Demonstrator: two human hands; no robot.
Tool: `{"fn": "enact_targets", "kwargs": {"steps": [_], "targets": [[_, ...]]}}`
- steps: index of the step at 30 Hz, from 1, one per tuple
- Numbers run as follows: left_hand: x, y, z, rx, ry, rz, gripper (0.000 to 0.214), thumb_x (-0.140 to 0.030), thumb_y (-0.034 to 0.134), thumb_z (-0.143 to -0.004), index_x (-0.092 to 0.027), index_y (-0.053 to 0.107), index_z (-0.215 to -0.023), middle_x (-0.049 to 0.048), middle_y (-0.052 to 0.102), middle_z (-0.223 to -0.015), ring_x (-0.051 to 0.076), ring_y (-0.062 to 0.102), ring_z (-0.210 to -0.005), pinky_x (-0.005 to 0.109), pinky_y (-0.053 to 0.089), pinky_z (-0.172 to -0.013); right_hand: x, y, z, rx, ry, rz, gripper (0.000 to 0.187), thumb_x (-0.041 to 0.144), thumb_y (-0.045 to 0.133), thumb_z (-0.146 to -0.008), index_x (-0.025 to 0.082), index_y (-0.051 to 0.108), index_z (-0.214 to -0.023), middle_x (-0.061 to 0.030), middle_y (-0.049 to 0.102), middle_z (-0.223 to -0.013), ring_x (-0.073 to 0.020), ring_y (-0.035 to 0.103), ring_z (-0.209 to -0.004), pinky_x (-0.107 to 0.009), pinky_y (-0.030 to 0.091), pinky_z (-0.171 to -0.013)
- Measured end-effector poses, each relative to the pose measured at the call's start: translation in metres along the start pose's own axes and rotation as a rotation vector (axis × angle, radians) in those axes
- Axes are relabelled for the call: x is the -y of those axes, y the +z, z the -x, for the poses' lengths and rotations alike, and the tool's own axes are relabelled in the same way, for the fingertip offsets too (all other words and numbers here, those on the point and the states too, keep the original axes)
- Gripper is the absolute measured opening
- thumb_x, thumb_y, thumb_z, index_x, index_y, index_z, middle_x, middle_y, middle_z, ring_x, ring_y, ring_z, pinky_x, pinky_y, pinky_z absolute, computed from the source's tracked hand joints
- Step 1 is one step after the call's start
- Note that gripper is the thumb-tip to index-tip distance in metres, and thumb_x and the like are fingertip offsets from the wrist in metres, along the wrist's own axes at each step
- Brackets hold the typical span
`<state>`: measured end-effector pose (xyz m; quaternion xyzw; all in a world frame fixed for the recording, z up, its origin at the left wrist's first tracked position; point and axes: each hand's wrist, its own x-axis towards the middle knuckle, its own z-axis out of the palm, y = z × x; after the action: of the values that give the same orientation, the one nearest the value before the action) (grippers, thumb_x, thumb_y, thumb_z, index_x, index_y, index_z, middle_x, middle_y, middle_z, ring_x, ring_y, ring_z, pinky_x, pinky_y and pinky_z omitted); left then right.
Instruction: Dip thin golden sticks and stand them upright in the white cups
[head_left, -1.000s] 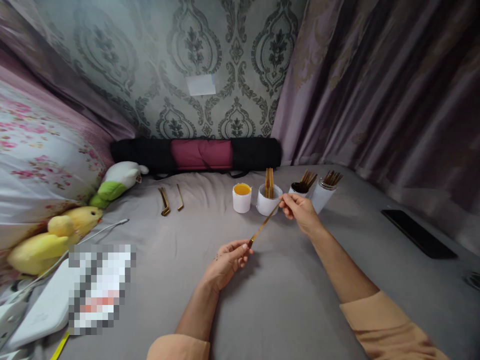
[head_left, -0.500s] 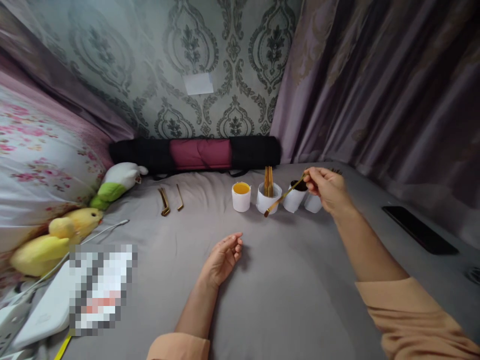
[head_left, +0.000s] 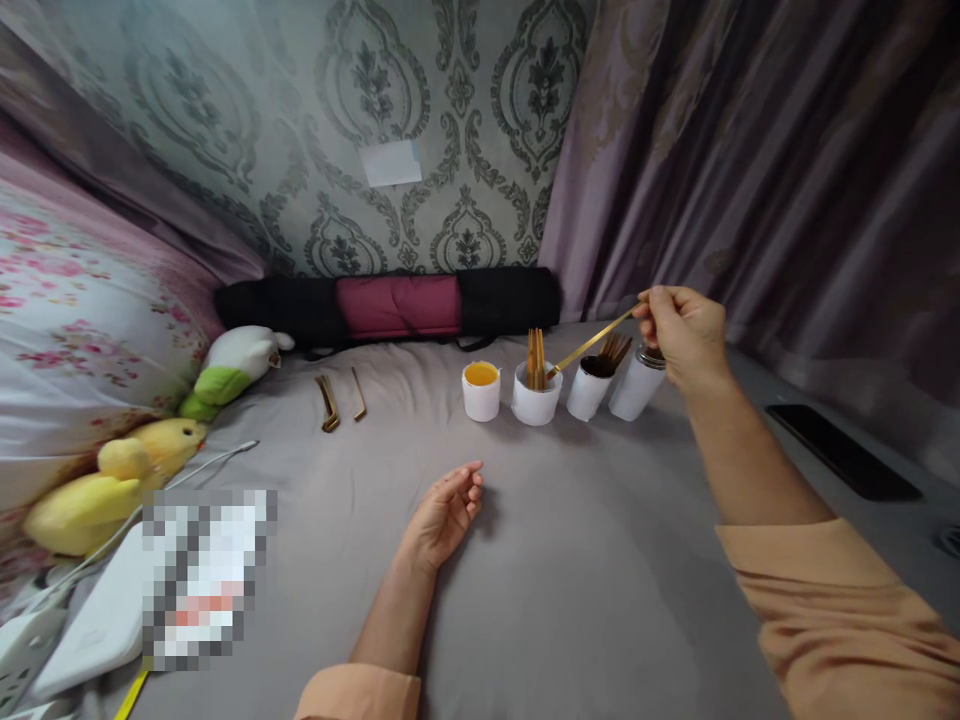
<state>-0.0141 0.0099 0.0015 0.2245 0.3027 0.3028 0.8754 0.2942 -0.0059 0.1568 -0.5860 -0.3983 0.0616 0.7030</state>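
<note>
My right hand pinches the end of a slim golden paintbrush. The brush slants down to the left, its brown bristle tip at the rim of a wide white cup. Several brown brush-like sticks stand upright in that cup. To its left is a white cup with yellow inside. On the right, a white cup with a dark inside holds or stands before more brown sticks, and a taller white container is partly behind my hand. My left hand rests on the grey sheet, empty, fingers loosely curved.
Several bent golden sticks and a single one lie left of the cups. A black phone is at right. A black and maroon roll lies along the wall; plush toys and a white device are at left.
My right hand has moved up and slightly right with the paintbrush, whose tip has risen from before the wide cup to its rim. The right containers are less covered. My left hand stays put.
</note>
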Motion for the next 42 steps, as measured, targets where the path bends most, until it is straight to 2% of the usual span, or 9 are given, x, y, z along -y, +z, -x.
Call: {"fn": "enact_targets", "kwargs": {"steps": [5,14,31,36,42], "targets": [[0.000,-0.001,0.000,0.017,-0.002,0.010,0.020,-0.016,0.059,-0.076,-0.009,0.060,-0.095,0.0027,0.055,-0.075,0.004,0.050,-0.058,0.015,0.041,-0.050,-0.001,0.011,0.000,-0.020,-0.054,0.051,0.019,0.034,0.054,-0.078,0.016,0.059,-0.073,-0.0003,0.056,-0.060,-0.0045,0.042,-0.040,-0.017,0.029,-0.035],[0.000,-0.003,-0.001,0.033,-0.001,0.026,0.021,-0.017,0.059,-0.076,-0.009,0.060,-0.095,0.0028,0.055,-0.074,0.004,0.049,-0.058,0.015,0.040,-0.049,-0.024,0.025,-0.003,0.086,-0.121,0.199,0.024,0.038,0.050,-0.080,0.016,0.061,-0.078,-0.0007,0.060,-0.063,-0.0049,0.045,-0.042,-0.017,0.035,-0.040],[-0.001,-0.001,0.000,0.011,-0.001,0.039,0.018,-0.015,0.057,-0.077,-0.008,0.060,-0.094,0.0028,0.055,-0.075,0.004,0.049,-0.059,0.016,0.041,-0.050,-0.038,0.067,-0.003,0.475,-0.126,0.357,0.022,0.029,0.045,-0.081,0.015,0.061,-0.077,-0.0016,0.062,-0.065,-0.0064,0.048,-0.044,-0.019,0.038,-0.046],[0.000,-0.002,-0.001,0.021,0.004,0.033,0.019,-0.016,0.058,-0.076,-0.009,0.060,-0.094,0.0029,0.055,-0.075,0.004,0.049,-0.059,0.016,0.040,-0.050,-0.047,0.077,-0.005,0.544,-0.129,0.365,0.022,0.026,0.044,-0.080,0.015,0.061,-0.075,-0.0015,0.061,-0.064,-0.0059,0.046,-0.043,-0.018,0.036,-0.045],[0.000,-0.003,-0.002,0.008,0.007,0.032,0.020,-0.016,0.057,-0.077,-0.008,0.059,-0.095,0.0031,0.054,-0.076,0.005,0.049,-0.059,0.016,0.040,-0.050,-0.059,0.086,-0.004,0.587,-0.063,0.417,0.021,0.024,0.044,-0.079,0.014,0.061,-0.074,-0.0005,0.061,-0.061,-0.0058,0.047,-0.043,-0.018,0.037,-0.045]]}}
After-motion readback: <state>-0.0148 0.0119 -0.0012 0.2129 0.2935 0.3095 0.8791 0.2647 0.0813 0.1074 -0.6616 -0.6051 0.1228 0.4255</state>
